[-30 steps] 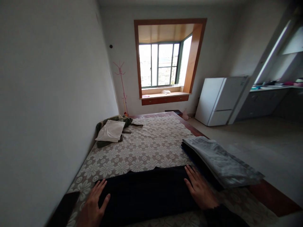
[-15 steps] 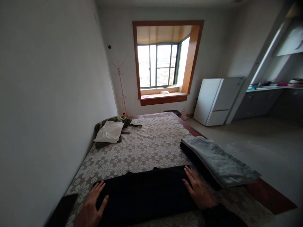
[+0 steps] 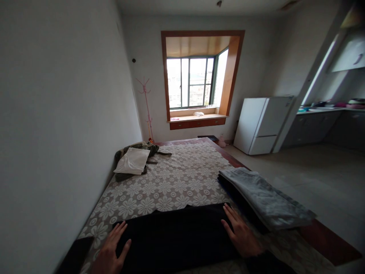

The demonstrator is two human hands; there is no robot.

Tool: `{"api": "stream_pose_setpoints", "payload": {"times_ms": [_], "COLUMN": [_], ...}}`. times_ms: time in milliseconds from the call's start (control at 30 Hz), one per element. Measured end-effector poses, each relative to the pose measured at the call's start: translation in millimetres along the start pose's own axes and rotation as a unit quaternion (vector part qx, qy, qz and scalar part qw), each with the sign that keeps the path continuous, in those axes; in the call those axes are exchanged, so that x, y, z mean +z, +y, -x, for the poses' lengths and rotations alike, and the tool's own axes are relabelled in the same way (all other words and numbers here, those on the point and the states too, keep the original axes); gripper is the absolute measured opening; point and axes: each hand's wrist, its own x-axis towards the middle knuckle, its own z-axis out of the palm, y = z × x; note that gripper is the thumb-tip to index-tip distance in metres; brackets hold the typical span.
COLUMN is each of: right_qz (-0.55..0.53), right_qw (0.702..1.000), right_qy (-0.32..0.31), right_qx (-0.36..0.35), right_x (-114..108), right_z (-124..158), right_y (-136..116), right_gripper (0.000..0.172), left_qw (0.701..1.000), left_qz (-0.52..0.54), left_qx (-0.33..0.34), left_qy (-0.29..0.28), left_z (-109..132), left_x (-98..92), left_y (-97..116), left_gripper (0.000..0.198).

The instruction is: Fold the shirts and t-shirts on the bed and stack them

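A black folded garment (image 3: 176, 238), its exact kind unclear, lies flat across the near part of a flower-patterned cover (image 3: 168, 186). On its left end rests my left hand (image 3: 112, 249), fingers stretched out and thumb apart. My right hand (image 3: 242, 232) lies on the garment's right end, its fingers also extended and pressed lightly to the cloth. Neither hand grips anything. Just beyond my right hand sits a stack of folded clothes, with a grey pair of trousers (image 3: 265, 198) on top and dark cloth underneath.
A camouflage bag (image 3: 137, 145) with a white cloth (image 3: 132, 160) on it lies by the left wall. A dark object (image 3: 75, 253) sits at the near left. Reddish wood (image 3: 332, 241) edges the right side. A white fridge (image 3: 261, 125) and a pink coat rack (image 3: 147, 104) stand farther back.
The camera view has tilted up slightly, so everything appears a little lower. Both hands stay in place on the black garment.
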Motion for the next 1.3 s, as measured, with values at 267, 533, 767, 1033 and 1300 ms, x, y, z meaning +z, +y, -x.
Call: {"api": "stream_pose_setpoints", "payload": {"times_ms": [267,533,767,1033,1300], "right_qz": [0.008,0.017,0.015,0.011,0.058], "right_qw": [1.000,1.000,1.000,1.000,0.998], "right_qy": [-0.001,-0.001,-0.010,-0.002,-0.005], "right_qx": [0.005,0.001,0.001,-0.003,-0.014], "right_x": [-1,0,-2,1,-17], "right_z": [0,0,-1,1,2], "right_y": [-3,-1,-4,-2,-16], "right_gripper": [0.063,0.064,0.064,0.063,0.062], "left_qw": [1.000,1.000,0.999,1.000,0.997], "left_qz": [0.002,-0.021,-0.030,-0.026,-0.054], "left_qx": [-0.004,0.009,0.010,0.007,0.033], "left_qy": [-0.002,-0.006,-0.022,-0.016,-0.034], "left_z": [2,0,2,1,2], "left_x": [0.2,1.6,1.0,-1.9,-4.1], "left_y": [1,-2,-1,2,6], "left_gripper": [0.055,0.056,0.056,0.054,0.056]}}
